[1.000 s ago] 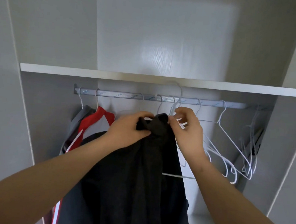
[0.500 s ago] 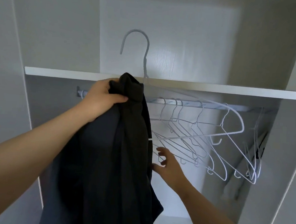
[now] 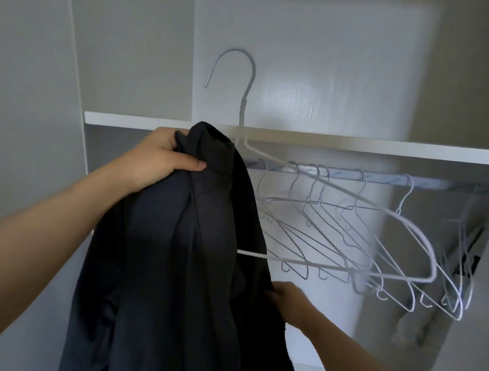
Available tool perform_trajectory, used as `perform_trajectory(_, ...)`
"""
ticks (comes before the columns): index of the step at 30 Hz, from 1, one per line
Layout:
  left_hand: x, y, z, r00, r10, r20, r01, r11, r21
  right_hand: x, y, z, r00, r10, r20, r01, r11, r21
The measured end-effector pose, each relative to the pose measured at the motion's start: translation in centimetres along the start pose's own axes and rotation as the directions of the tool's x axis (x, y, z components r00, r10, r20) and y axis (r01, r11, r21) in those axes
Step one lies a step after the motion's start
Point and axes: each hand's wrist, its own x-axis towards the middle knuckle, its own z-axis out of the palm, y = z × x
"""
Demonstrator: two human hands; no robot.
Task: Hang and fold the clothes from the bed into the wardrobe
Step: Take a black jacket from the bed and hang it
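My left hand clamps the limp dark garment on a thin white wire hanger — right hand at its folds, grip unclear.

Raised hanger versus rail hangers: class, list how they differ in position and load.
The raised hanger has its hook above the shelf; the rail hangers are hooked on the rail. The raised hanger carries a dark garment gripped by the left hand; the rail hangers look bare. All are white wire.
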Motion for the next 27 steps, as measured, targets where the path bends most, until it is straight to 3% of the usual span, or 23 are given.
perform_trajectory(5, -0.4, -1.3, -1.5, 0.999, -0.040, 0.033, 0.037, 0.997, 0.064, -0.4, 0.5, -4.2, 0.980, 0.003, -0.199, 0.024, 0.991, 0.133)
perform_trajectory(9, -0.4, -2.6, -1.8, 0.989, -0.107, 0.102, 0.089, 0.982, 0.170, -0.8, -0.3, -7.1, 0.959, -0.106, -0.264, 0.090, 0.993, -0.072)
perform_trajectory(13, -0.7, -3.3, -0.9, 0.976, -0.117, 0.181, 0.050, 0.940, 0.337, -1.3, -0.8, -9.0, 0.934, -0.152, -0.323, 0.123, 0.986, -0.108)
perform_trajectory(16, -0.8, -3.9, 0.0, 0.972, -0.097, 0.216, -0.045, 0.820, 0.571, -1.4, -1.2, -10.2, 0.922, -0.128, -0.365, 0.085, 0.988, -0.132)
perform_trajectory(19, -0.8, -4.2, 1.6, 0.971, -0.101, 0.216, -0.118, 0.582, 0.804, -1.6, -1.5, -11.2, 0.928, -0.054, -0.370, 0.018, 0.995, -0.099)
perform_trajectory(21, -0.9, -4.5, 2.9, 0.970, -0.070, 0.232, -0.173, 0.468, 0.866, -1.8, -2.1, -11.6, 0.924, -0.002, -0.381, -0.007, 1.000, -0.021)
perform_trajectory(27, -1.5, -4.6, 7.1, 0.972, -0.002, 0.236, -0.220, 0.354, 0.909, -2.1, -5.7, -11.5, 0.892, 0.158, -0.424, -0.065, 0.972, 0.226)
